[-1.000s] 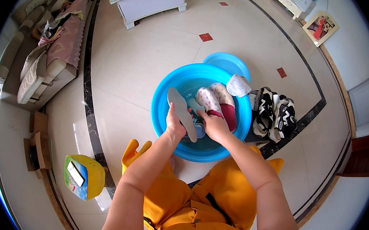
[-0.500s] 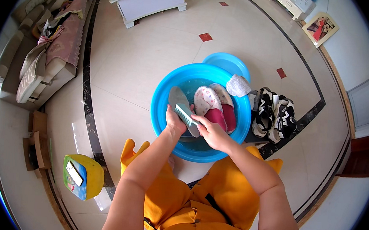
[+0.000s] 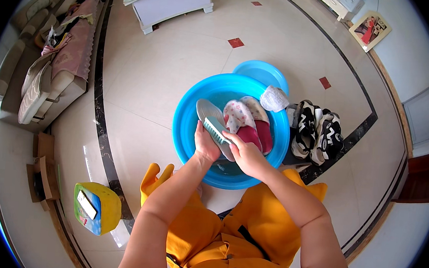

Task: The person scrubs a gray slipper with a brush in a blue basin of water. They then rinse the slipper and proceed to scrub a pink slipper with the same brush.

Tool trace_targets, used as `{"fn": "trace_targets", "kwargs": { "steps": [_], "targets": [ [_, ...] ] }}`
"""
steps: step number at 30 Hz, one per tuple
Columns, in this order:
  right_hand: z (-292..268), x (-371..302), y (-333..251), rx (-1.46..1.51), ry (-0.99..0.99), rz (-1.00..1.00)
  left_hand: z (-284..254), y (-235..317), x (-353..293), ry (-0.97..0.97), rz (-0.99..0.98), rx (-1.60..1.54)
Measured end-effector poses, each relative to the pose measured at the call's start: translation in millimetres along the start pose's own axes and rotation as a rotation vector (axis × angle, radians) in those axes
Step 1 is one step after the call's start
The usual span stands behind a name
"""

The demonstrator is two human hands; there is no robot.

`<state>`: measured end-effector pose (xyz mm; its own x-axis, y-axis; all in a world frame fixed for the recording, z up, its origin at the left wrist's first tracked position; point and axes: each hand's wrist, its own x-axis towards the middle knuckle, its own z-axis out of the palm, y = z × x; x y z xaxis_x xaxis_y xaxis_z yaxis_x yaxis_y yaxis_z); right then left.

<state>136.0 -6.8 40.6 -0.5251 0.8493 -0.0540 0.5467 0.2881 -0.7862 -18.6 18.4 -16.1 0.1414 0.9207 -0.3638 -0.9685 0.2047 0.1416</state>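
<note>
My left hand (image 3: 206, 144) holds a long grey foot-shaped sole (image 3: 206, 107), tilted over the large blue basin (image 3: 179, 149). My right hand (image 3: 246, 153) grips a pale green scrub brush (image 3: 215, 127), its bristles against the sole's surface. Just right of the sole, two slippers (image 3: 248, 132) with floral heel parts and red toes lie in the basin. Water shows in the basin's bottom. A crumpled whitish-grey cloth item (image 3: 274, 99) rests on the basin's right rim. My palms hide part of the sole's near end and the brush handle.
Behind the basin stands a smaller blue basin (image 3: 273, 74). Black-and-white sneakers (image 3: 317, 136) sit to its right on the tiled floor. At left are a yellow stool (image 3: 107, 210) with a phone (image 3: 87, 204) on it, cardboard boxes (image 3: 45, 174) and a sofa (image 3: 61, 91).
The brush has slid slightly along the sole, and the sole has turned a little, showing a paler rim. Both hands keep their grip. The view has shifted slightly.
</note>
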Motion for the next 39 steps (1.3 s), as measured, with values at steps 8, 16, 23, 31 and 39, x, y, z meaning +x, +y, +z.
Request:
{"fn": "trace_targets", "kwargs": {
  "steps": [8,16,23,31,39],
  "targets": [
    [12,9,6,-0.119,0.116,-0.051,9,-10,-10,0.03,-0.047,0.091],
    [18,27,15,-0.232,0.2,-0.023,6,-17,-13,0.041,-0.112,0.107],
    [12,30,15,0.318,0.233,0.036,16,-5,-13,0.099,-0.043,0.152],
    [1,-1,-12,0.154,0.134,-0.048,25,13,-9,-0.009,0.037,0.109],
    [10,-5,-8,-0.142,0.147,-0.118,18,3,-7,-0.009,0.018,0.099]
  ]
}}
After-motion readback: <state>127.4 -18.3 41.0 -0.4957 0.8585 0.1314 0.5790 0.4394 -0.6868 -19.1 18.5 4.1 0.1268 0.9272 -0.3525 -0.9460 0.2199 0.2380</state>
